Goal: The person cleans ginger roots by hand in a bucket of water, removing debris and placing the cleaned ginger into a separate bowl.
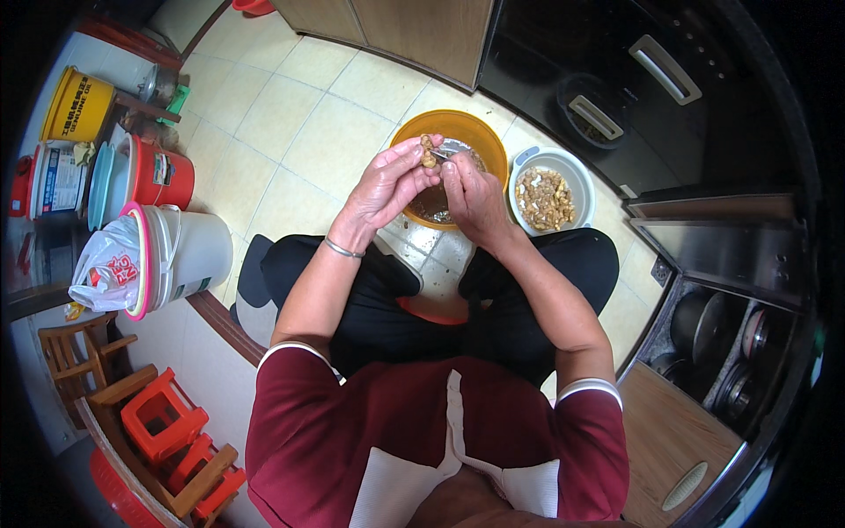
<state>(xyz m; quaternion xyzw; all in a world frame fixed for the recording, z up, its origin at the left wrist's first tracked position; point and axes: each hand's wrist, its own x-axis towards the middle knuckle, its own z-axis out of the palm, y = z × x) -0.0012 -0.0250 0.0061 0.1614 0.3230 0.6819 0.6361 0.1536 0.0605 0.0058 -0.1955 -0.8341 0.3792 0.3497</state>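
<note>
My left hand (389,181) pinches a small knobbly brown root piece (428,157) between thumb and fingers, over an orange basin (496,135). My right hand (470,198) grips a small metal tool (439,155) whose tip touches the piece; its handle is hidden in my fist, so its kind cannot be told. Brownish liquid and a shiny metal item (455,145) show inside the basin, partly covered by my hands. Right of it, a pale grey basin (583,178) contains many similar knobbly pieces (544,201).
Cabinet doors (422,33) and a black glossy appliance front (561,53) stand beyond the basins. A white bucket (198,251), a red bucket (173,173) and a yellow bucket (82,105) are at left. Red plastic stools (162,422) lie lower left. An open cabinet holds pots (696,323) at right.
</note>
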